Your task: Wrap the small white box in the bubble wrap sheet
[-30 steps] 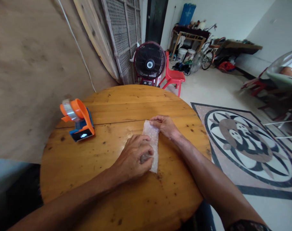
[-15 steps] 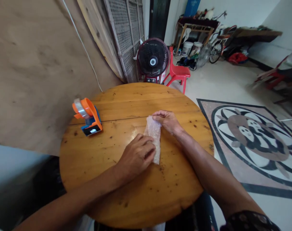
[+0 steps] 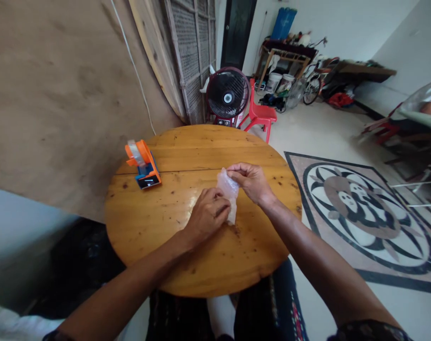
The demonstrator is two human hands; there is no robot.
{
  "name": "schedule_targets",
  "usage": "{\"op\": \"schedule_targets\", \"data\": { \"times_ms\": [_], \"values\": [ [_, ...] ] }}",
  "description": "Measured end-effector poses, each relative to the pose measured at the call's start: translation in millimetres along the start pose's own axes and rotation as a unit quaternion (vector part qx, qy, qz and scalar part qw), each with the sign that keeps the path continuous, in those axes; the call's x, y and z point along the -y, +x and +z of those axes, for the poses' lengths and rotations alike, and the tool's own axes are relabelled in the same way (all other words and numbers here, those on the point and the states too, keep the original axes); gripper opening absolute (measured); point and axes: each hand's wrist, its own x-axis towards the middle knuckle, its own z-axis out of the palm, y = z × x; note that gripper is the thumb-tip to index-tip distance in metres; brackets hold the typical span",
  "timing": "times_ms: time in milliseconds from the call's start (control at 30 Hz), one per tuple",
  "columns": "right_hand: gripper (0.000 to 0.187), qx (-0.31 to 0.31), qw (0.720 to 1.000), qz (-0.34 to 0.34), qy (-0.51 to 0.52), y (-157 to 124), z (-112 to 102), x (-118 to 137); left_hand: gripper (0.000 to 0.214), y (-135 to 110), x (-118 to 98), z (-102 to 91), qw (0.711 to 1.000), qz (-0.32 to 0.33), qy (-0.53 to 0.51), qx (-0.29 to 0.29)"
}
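Note:
A small clear plastic packet (image 3: 229,193) lies near the middle of a round wooden table (image 3: 201,227). My left hand (image 3: 208,214) is curled over the packet's near end, fingers pressing it down. My right hand (image 3: 250,180) pinches the packet's far end between thumb and fingers and lifts it slightly off the wood. An orange and blue tape dispenser (image 3: 143,163) with a roll of clear tape stands on the table's left side, well apart from both hands.
A plywood wall (image 3: 59,85) runs close along the table's left edge. Behind the table stand a dark floor fan (image 3: 228,97) and a red plastic chair (image 3: 260,112). Cluttered tables line the far wall. A patterned floor medallion (image 3: 364,208) lies to the right.
The view has drawn back and shifted, so the table looks smaller. My right hand has raised the packet's far end a little; my left hand stays on the near end.

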Motion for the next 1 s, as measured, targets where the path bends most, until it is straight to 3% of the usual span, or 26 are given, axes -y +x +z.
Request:
{"op": "schedule_targets", "data": {
  "times_ms": [267,567,833,1000],
  "values": [
    [0.014,-0.046,0.998,-0.032,-0.013,-40,17,6,0.006,-9,-8,3.3,0.996,-0.066,-0.034,-0.052],
    [0.019,-0.062,0.997,0.004,0.036,-56,20,0,0.004,-14,-10,10.8,0.984,-0.136,-0.043,-0.108],
    [0.023,-0.049,0.999,0.009,0.014,-68,22,-9,0.013,-16,-6,0.4,0.987,-0.128,-0.058,-0.076],
    [0.022,-0.035,0.999,-0.016,-0.023,-73,19,-14,0.018,-24,-8,-14.5,0.996,-0.07,-0.047,-0.023]
  ]
}}
